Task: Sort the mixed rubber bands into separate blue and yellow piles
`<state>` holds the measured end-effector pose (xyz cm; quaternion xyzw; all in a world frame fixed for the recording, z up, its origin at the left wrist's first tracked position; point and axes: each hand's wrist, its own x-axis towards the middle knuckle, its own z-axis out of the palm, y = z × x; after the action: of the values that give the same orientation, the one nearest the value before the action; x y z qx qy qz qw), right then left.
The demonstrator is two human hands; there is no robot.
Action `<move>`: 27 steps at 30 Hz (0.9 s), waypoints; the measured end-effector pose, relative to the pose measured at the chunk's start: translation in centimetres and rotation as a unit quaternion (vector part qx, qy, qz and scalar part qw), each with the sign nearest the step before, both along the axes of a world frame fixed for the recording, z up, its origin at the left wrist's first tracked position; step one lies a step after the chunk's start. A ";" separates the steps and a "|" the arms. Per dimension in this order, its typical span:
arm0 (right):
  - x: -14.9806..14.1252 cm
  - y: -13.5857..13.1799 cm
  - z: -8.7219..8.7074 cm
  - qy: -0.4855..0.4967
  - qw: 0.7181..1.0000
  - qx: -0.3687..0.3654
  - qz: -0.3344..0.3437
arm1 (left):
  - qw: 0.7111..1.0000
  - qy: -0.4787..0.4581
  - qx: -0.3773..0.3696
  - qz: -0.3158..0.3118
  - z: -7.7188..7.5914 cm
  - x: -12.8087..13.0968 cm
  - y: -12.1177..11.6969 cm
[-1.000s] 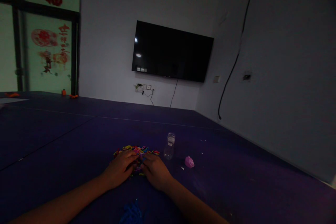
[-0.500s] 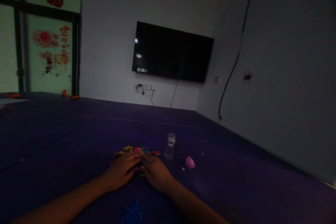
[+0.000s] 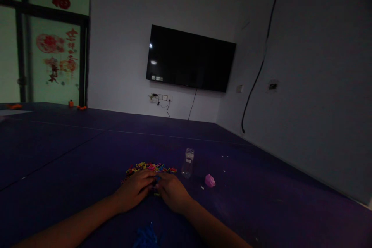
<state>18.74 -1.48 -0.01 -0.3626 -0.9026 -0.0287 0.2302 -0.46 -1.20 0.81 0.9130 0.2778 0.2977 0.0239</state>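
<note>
A pile of small, looped, many-coloured elastic bands [image 3: 142, 165] lies on the purple surface, partly under my hands. My left hand [image 3: 136, 186] rests at its near side, fingers curved inward toward the other hand and thumb below them. Facing it, my right hand [image 3: 173, 193] is closed with bent fingers, its tips among the bands. A bit of blue band [image 3: 157, 178] shows between the two sets of fingertips. Exactly what each hand pinches is hidden. Closer to me, between my forearms, is a separate heap of blue bands [image 3: 147, 236].
A clear bottle [image 3: 187, 164] without a lid stands right of the pile. Beside it are a pink rounded object [image 3: 209, 180] and small white scraps [image 3: 202, 188]. Orange items [image 3: 81, 107] sit at the far left edge. A television [image 3: 192, 59] hangs on the wall beyond.
My hands stay in nearly the same place over the pile. Slightly more blue shows between the fingertips. The view has shifted very little.
</note>
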 end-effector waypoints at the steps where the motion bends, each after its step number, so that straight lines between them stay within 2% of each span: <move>1: 0.0 -0.1 0.1 0.002 1.000 0.000 -0.002 | 1.000 -0.002 0.000 0.001 0.1 0.0 -0.1; 5: 0.0 -0.2 0.3 0.002 1.000 -0.005 -0.008 | 1.000 -0.016 0.009 0.009 0.2 0.0 -0.2; 14: 0.1 -0.1 0.1 0.008 1.000 0.002 -0.008 | 0.998 -0.047 0.013 0.034 -0.6 -0.3 0.6; 27: 0.0 -0.5 0.3 0.013 1.000 0.006 -0.007 | 0.996 -0.065 -0.008 0.065 -1.6 -0.7 1.7</move>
<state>18.76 -1.96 0.34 -0.3675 -0.8968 -0.0312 0.2443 -1.18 0.47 -0.79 0.8715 0.3370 0.3551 0.0300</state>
